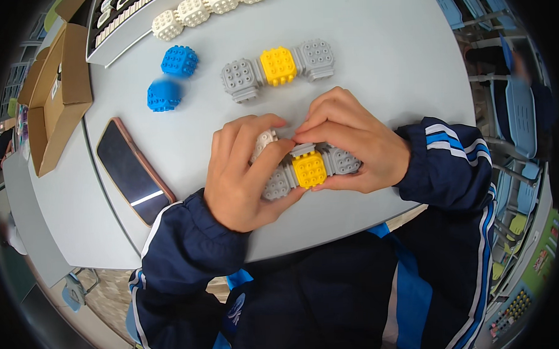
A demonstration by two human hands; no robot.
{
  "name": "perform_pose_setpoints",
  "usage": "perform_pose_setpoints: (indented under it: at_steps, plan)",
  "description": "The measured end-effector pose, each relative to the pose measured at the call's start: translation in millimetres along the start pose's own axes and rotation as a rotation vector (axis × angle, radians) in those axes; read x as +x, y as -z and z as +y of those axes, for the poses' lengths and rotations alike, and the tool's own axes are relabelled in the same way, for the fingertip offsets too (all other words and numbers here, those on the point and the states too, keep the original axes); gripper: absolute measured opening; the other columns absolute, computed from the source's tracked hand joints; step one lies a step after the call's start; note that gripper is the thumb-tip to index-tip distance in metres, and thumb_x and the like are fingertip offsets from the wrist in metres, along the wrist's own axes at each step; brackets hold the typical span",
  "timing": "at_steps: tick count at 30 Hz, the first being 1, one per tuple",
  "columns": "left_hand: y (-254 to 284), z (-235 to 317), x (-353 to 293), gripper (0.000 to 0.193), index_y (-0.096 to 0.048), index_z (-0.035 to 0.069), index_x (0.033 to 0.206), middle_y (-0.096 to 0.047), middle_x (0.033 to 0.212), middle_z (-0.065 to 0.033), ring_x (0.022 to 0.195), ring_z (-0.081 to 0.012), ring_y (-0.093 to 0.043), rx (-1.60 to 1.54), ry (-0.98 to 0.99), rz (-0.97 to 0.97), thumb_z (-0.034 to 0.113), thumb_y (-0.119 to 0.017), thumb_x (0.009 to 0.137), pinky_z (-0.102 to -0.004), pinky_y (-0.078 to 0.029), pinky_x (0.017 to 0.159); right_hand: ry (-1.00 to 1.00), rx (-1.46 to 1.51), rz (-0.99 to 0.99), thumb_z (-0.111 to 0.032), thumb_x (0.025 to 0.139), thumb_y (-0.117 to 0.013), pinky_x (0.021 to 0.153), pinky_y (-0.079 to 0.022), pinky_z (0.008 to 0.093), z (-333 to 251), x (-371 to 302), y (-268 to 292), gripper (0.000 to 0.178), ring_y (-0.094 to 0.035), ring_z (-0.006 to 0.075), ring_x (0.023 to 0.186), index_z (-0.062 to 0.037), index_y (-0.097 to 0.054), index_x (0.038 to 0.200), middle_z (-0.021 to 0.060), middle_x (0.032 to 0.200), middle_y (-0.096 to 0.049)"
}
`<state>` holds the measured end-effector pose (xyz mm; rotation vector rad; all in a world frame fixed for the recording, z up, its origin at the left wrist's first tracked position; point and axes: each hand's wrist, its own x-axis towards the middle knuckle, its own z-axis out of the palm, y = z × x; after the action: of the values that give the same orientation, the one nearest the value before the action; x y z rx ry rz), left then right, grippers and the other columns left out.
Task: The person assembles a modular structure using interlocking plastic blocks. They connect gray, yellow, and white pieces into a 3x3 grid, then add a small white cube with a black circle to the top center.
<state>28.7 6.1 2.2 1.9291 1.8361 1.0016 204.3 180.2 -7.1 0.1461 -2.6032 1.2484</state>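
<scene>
Sleeves: navy jacket cuffs (442,158) with white and blue stripes, at the table's near edge.
Left hand: the left hand (236,176) curls around the left end of a block row, thumb below, fingers above, closed on the left grey block (276,184).
Right hand: the right hand (355,148) pinches the row's other end, the right grey block (345,160), between thumb and bent fingers.
Held row: between the hands, above the table's near part; a studded yellow block (309,169) sits in the middle, a small grey connector (302,149) at its upper edge.
White block: a white block (264,142) shows partly behind the left fingers; how it is attached I cannot tell.
Phone: a dark-screened phone (130,170) lies left of the left hand.
Second row: a grey-yellow-grey row (279,65) lies beyond the hands.
Blue pair: two blue blocks (179,61), close together, the nearer partly blurred.
Carton: an open cardboard box (74,114), far left.
White row: joined white blocks (194,11) beside a parts tray (97,55).
</scene>
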Motion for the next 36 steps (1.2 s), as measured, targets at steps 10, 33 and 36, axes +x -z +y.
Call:
perform_pose_setpoints:
  at_steps: [10, 33, 36]
  plan:
    - [-1.2, -7.6, 4.2, 0.058, -0.066, 0.005, 0.109, -0.058, 0.122, -0.0158, 0.109, -0.0351, -0.055, 0.021, -0.036, -0.015, 0.013, -0.090, 0.057, -0.0441, -0.044, 0.091, 0.025, -0.058, 0.002, -0.017, 0.069, -0.090, 0.096, -0.044, 0.0423, 6.8, 3.2, 3.4, 0.061, -0.053, 0.0317, 0.110, -0.0023, -0.063, 0.121, 0.0105, 0.118, -0.061]
    - [-0.3, -1.7, 3.2, 0.053, -0.069, 0.003, 0.105, -0.065, 0.116, -0.0065, 0.112, -0.0335, -0.058, 0.039, -0.098, -0.030, 0.012, -0.088, 0.056, -0.0442, -0.041, 0.090, 0.115, -0.039, 0.017, -0.012, 0.064, -0.087, 0.091, -0.043, 0.0433, 1.5, 6.6, 5.5, 0.050, -0.057, 0.0297, 0.100, 0.0003, -0.067, 0.108, 0.0113, 0.108, -0.064]
    - [-1.1, -0.3, -1.0, 0.054, -0.070, 0.002, 0.106, -0.065, 0.116, -0.0078, 0.112, -0.0342, -0.058, 0.063, -0.110, -0.029, 0.014, -0.089, 0.057, -0.0442, -0.042, 0.092, 0.147, -0.047, 0.040, -0.017, 0.064, -0.089, 0.094, -0.043, 0.0453, 0.8, 2.5, 0.6, 0.052, -0.057, 0.0311, 0.101, 0.0018, -0.067, 0.107, 0.0119, 0.108, -0.064]
